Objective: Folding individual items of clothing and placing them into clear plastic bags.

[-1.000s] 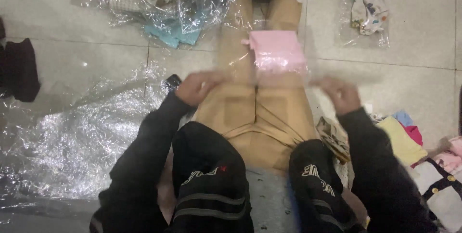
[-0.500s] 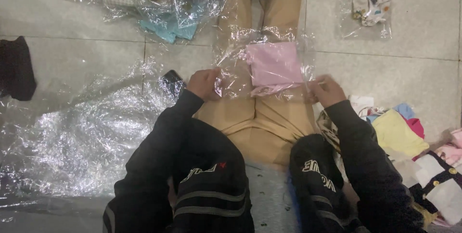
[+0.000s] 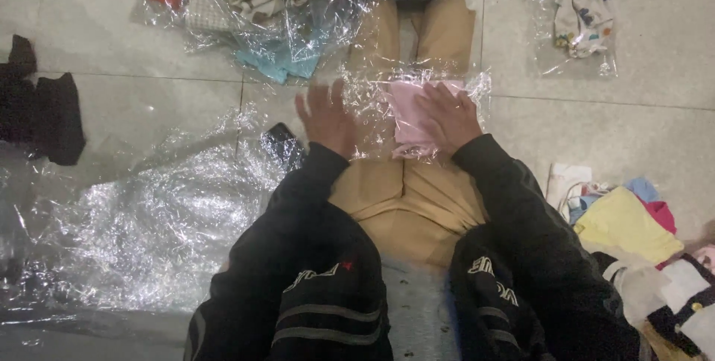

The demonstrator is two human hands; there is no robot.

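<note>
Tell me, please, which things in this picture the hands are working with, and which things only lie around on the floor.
In hand:
left hand flat on the clear plastic bag
right hand pressing the pink garment
tan trousers underneath

Lying about:
bagged clothes pile
bagged printed garment
black cloth
crumpled plastic sheet
coloured clothes heap
</note>
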